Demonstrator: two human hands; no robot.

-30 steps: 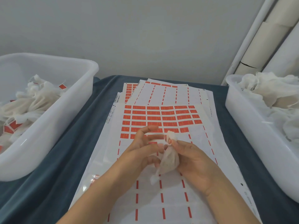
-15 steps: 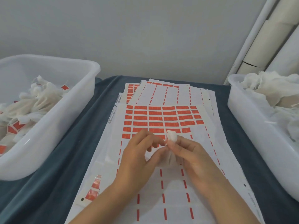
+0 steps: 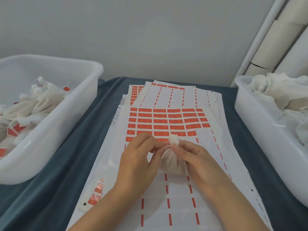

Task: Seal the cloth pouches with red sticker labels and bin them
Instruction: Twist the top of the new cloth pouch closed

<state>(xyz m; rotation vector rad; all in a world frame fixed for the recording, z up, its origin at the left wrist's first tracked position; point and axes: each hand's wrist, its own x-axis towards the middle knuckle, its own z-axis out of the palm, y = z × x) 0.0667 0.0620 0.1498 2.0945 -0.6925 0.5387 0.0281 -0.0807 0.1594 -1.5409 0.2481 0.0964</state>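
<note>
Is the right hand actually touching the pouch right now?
Touching. The head view shows the right hand with its fingers pinched round the gathered neck of the cloth pouch.

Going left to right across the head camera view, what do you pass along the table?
Left bin of sealed pouches → blue cloth → sticker sheets, with the left hand, pouch and right hand over them → right bin of loose cloths.

A plain grey wall point(image 3: 133, 34) rises behind a table draped in dark blue cloth point(image 3: 70, 164), with pale pipes point(image 3: 266, 47) at right.
</note>
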